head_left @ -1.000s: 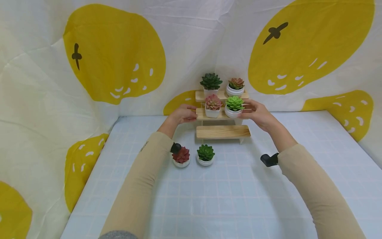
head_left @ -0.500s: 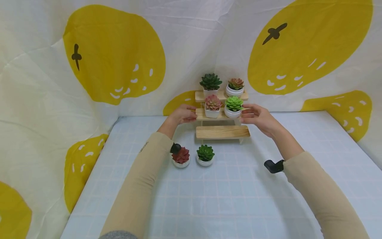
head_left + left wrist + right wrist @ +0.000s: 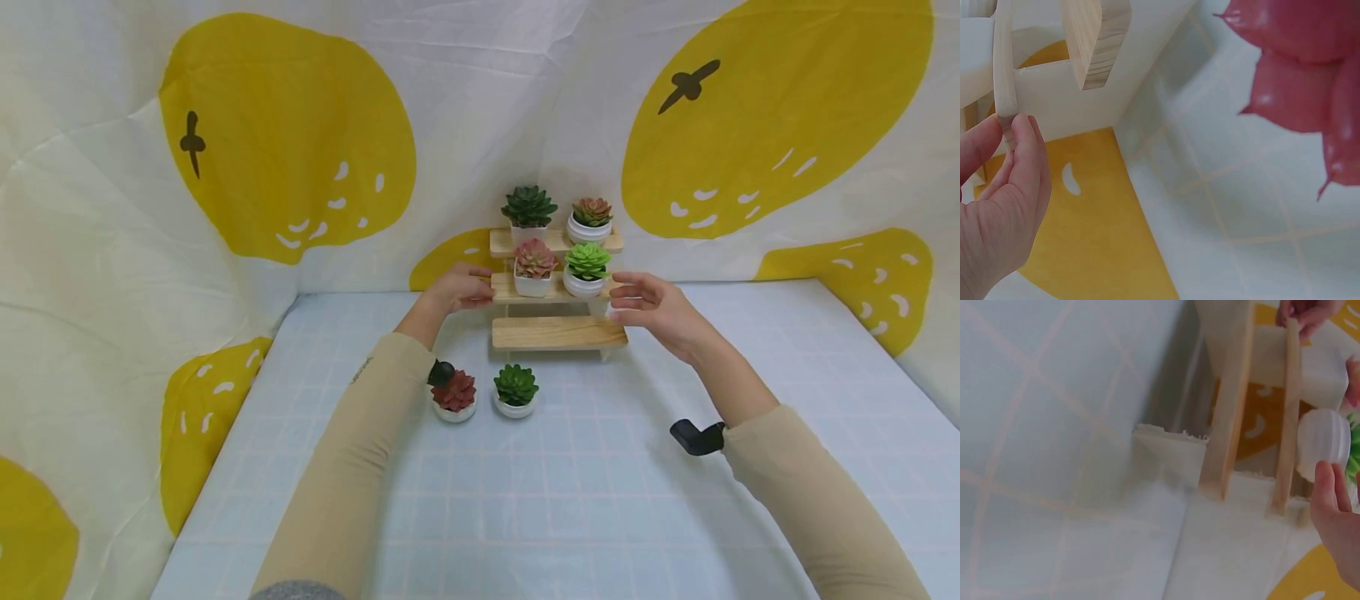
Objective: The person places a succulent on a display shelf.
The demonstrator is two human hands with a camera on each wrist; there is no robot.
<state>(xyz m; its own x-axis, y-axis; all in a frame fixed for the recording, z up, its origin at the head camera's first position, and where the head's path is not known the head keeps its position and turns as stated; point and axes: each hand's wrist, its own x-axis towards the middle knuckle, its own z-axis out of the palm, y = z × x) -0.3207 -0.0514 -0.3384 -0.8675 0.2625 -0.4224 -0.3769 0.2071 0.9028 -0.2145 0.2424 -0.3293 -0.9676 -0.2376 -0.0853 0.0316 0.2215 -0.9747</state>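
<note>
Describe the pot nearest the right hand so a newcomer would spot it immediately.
Find the three-step wooden stand against the back cloth. On its middle step sit two pots; take the one at the right end, by the right hand. This bright green succulent has a round white pot, unlike its pink, square-potted neighbour.

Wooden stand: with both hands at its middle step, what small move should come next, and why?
Probably the right hand, open and just off the bright green succulent, drops to the green succulent on the table, since the bottom step is bare. The left hand pinches the middle step, steadying the stand.
</note>
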